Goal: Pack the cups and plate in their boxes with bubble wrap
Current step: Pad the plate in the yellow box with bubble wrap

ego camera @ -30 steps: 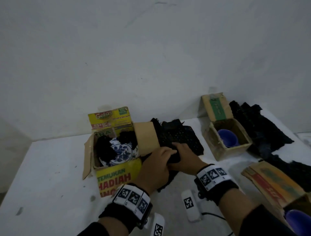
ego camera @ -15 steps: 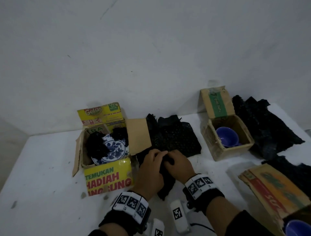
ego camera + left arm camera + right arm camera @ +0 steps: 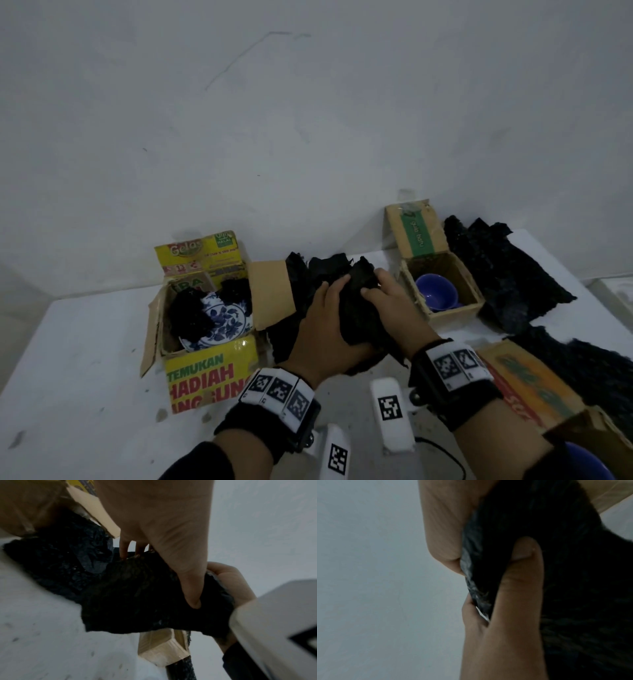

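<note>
Both hands hold a crumpled bundle of black bubble wrap (image 3: 356, 308) just above the table between two boxes. My left hand (image 3: 325, 322) grips its left side, thumb pressed into the wrap (image 3: 145, 595). My right hand (image 3: 390, 308) grips the right side, thumb dug into the black wrap (image 3: 556, 574). What the bundle holds is hidden. The blue-and-white plate (image 3: 222, 318) lies tilted in the yellow box (image 3: 212, 370) with black wrap partly over it. A purple cup (image 3: 435, 294) sits in the small brown box (image 3: 452, 315) at the right.
More black bubble wrap sheets (image 3: 496, 274) lie at the far right and behind the bundle. A flattened carton (image 3: 527, 380) and another purple cup (image 3: 582, 462) sit at the lower right. The wall rises right behind the boxes. Bare white table (image 3: 75, 359) spreads to the left.
Both hands have lifted the black bundle off the table and carried it away from me, toward the wall and a little right.
</note>
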{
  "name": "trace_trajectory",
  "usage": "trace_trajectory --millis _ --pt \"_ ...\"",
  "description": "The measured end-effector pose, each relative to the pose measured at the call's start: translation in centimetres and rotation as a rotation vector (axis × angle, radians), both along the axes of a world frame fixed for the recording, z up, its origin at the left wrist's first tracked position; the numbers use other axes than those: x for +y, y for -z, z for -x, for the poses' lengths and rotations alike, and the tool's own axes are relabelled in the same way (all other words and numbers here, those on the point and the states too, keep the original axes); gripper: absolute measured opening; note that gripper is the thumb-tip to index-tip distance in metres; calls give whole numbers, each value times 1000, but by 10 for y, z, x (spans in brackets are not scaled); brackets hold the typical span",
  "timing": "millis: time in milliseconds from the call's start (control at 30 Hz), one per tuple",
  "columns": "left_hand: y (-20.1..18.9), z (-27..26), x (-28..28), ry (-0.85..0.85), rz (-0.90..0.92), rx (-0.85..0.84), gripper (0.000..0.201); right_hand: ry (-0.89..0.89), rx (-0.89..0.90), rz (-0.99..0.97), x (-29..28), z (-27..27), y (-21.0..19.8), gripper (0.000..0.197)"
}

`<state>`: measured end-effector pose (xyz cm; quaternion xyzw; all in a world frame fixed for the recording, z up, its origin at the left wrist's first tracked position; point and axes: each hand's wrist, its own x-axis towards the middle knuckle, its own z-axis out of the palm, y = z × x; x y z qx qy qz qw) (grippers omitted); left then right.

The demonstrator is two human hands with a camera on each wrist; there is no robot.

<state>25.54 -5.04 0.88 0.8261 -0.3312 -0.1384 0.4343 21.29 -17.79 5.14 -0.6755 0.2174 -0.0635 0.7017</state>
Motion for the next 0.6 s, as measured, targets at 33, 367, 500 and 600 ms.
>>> trace_trajectory --millis 33,367,500,600 --pt "-8 0 0 -11 58 13 94 13 -23 -24 1 0 -7 18" --pt "-57 -33 59 -157 196 -129 32 143 -258 492 27 -20 -42 28" --pt "-75 -51 97 -147 107 -151 20 -121 -523 874 60 -32 -56 40" --pt "-84 -64 121 -168 120 -137 28 -393 -473 1065 88 -52 -55 44"
